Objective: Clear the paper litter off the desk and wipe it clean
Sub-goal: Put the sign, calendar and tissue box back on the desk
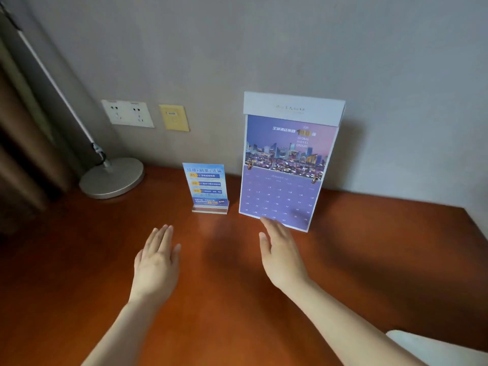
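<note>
A glossy reddish-brown wooden desk fills the lower part of the head view. My left hand hovers flat over its middle, fingers straight and together, holding nothing. My right hand reaches forward, fingers straight, its fingertips at the bottom edge of a purple desk calendar that stands against the wall. No loose paper or cloth shows on the desk.
A blue notice card in a clear acrylic stand sits left of the calendar. A round grey lamp base stands at the back left, under wall sockets. A white object shows at the bottom right corner.
</note>
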A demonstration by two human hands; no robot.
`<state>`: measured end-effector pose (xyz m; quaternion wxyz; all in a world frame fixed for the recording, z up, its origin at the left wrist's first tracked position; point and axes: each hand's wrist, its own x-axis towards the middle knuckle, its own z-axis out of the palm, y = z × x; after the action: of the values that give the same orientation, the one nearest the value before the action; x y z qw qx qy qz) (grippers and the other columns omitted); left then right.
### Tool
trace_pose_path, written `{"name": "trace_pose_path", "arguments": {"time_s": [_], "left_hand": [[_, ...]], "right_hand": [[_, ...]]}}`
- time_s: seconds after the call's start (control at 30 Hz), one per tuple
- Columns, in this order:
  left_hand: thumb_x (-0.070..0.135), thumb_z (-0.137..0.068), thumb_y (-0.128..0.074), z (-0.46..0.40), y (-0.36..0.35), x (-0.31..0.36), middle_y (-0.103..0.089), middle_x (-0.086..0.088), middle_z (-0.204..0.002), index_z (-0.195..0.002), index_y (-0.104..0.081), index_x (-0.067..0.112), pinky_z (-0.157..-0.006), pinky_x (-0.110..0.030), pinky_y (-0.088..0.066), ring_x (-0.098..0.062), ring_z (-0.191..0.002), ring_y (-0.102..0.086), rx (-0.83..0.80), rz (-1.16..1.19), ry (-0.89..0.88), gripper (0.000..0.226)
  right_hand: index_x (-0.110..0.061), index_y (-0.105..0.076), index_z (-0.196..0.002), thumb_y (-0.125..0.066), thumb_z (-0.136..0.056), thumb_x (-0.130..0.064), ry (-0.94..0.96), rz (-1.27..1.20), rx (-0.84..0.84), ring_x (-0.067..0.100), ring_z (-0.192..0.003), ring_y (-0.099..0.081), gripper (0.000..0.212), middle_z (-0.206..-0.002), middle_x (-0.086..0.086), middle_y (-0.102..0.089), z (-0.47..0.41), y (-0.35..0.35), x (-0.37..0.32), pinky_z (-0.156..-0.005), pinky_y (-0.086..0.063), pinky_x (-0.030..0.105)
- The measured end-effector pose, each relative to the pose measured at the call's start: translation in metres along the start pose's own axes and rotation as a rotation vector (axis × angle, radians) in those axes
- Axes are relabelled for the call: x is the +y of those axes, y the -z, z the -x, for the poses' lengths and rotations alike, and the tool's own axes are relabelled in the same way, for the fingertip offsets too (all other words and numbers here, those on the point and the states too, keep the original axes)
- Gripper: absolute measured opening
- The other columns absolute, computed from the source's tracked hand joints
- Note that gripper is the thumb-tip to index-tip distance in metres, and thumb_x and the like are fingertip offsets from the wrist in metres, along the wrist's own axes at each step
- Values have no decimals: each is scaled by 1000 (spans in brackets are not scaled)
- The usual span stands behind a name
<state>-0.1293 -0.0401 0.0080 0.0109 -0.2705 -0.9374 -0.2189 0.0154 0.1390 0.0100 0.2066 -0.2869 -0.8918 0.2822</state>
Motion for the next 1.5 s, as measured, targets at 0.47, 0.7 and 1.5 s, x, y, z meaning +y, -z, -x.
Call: {"name": "trace_pose_path", "arguments": {"time_s": [0.47, 0.7, 1.5], "left_hand": [[33, -93, -42, 109, 76, -60, -34, -7, -150, -144, -35, 11, -111, -46, -24, -21, -143, -21, 159, -125, 124, 56], [37, -88, -33, 159, 88, -179, -46, -23, -138, -132, -46, -3, -103, -58, -35, -40, -130, -40, 221, -183, 277, 61], [19, -95, -48, 489, 233, -408, -36, -9, -149, -139, -40, 7, -106, -48, -24, -25, -142, -21, 341, -216, 812, 46]], "right_hand": [[-17, -34, -144, -30, -103, -27, 258, -64, -185, 15, -139, -28, 43, -148, 0, -38, 61, -20, -91, -114, -20, 27], [-20, -31, -145, -28, -103, -30, 325, -104, -339, 17, -142, -22, 44, -151, -1, -33, 99, -65, -156, -115, -16, 29], [-11, -40, -140, -33, -101, -19, 644, -90, -736, 17, -134, -33, 40, -143, 2, -43, 364, -261, -404, -112, -22, 27]]}}
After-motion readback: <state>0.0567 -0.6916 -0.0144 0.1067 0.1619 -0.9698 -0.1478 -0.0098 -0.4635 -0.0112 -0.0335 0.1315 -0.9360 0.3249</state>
